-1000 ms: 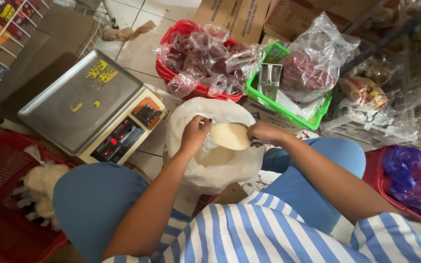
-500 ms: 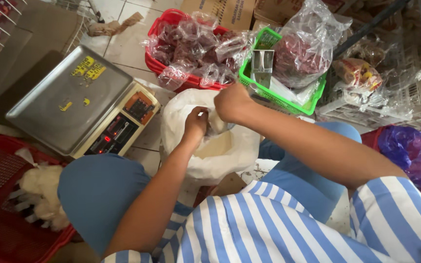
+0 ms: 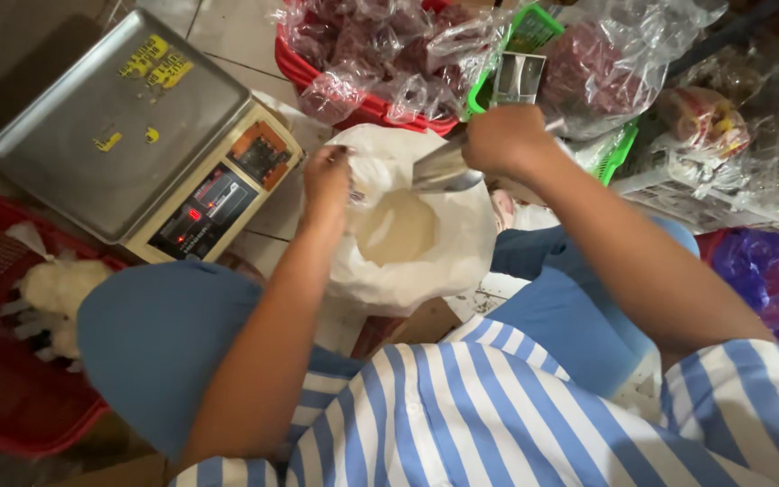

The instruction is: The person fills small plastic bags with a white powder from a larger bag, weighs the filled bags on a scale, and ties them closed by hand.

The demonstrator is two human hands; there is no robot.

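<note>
A big white sack (image 3: pixel 426 261) stands open between my knees, with pale grain (image 3: pixel 396 227) showing inside. My left hand (image 3: pixel 326 180) pinches the sack's left rim and holds it up. My right hand (image 3: pixel 502 140) grips a metal scoop (image 3: pixel 444 167), whose mouth tilts down over the grain at the sack's upper right. Bare forearms and blue trousers frame the sack.
A steel digital scale (image 3: pixel 137 135) sits on the tiled floor at the left. A red basket (image 3: pixel 2 361) with white bundles is at lower left. Behind the sack are a red tub (image 3: pixel 362 104) of bagged dark goods, a green basket (image 3: pixel 534 32) and a purple bag (image 3: pixel 768 280).
My right hand pulled out of the sack, reached back to the green basket, and now holds a metal scoop over the grain. My left hand stays on the rim.
</note>
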